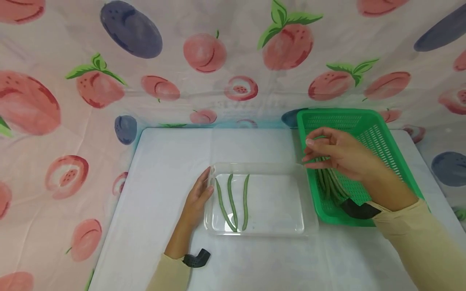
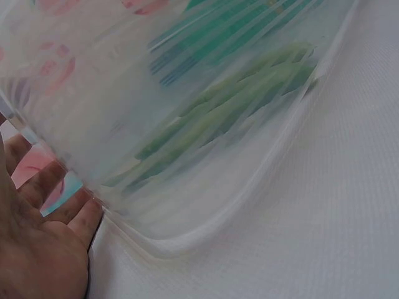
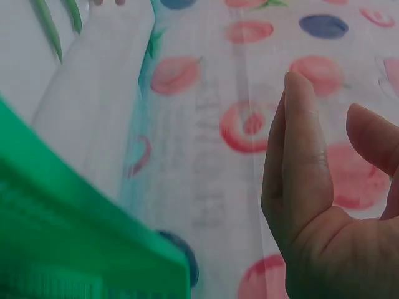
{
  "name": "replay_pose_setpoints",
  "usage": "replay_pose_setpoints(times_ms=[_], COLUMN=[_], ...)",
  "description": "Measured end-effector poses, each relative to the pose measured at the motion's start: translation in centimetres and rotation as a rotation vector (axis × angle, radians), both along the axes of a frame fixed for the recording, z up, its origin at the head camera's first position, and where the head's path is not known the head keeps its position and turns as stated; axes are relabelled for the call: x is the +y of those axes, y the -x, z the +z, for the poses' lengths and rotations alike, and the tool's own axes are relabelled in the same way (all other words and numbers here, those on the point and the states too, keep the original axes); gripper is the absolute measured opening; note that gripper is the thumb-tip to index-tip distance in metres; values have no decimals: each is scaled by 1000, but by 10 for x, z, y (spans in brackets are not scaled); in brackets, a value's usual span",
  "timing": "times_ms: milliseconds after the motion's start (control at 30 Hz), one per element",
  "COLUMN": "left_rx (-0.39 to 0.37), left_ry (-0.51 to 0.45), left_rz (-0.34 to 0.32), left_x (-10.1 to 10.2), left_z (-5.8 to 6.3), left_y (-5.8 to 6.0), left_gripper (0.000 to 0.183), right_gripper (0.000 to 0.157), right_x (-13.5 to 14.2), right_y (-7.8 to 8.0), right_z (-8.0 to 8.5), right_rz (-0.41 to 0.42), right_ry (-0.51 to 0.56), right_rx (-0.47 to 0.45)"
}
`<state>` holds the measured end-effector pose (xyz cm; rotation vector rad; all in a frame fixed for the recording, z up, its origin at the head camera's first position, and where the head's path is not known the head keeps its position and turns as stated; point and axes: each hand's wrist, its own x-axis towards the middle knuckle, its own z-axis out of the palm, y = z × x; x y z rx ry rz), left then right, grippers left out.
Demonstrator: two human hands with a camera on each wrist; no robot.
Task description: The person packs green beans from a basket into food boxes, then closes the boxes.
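Note:
In the head view a clear plastic tray sits on the white table, with three green beans lying lengthwise in its left half. My left hand rests against the tray's left side, thumb at the rim. The left wrist view has that hand's fingertips touching the tray wall, the green beans blurred behind it. Above the green basket hovers my right hand, holding nothing; its thumb and fingers are apart in the right wrist view. A bundle of green beans lies in the basket, partly hidden by that hand.
The basket stands close against the tray's right side. A fruit-patterned cloth hangs behind the white table and spreads along its left and right sides. A dark wrist-worn device sits at each sleeve.

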<state>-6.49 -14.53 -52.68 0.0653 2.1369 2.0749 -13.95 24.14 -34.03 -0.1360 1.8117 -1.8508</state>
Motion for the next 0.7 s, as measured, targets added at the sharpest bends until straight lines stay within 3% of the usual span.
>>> replay_pose_setpoints(times_ms=[167,267,467,700], left_rx=[8,8,6,12], left_ry=[6,5,-1,16], left_rz=[3,5,6,11], left_x=[1,0,0,-1], left_z=[0,-1,-1,-1], left_y=[0,0,0,0], left_gripper=[58,58,58,57], right_gripper=[15,19,30,31], right_x=[32,49,78,99], right_y=[13,21,33,44], right_z=[-7,-15,-30,-48], right_rz=[-34,-40,-10,48], right_ry=[-14,-77,-217,-273], right_rx=[-15,-32,-65,-111])
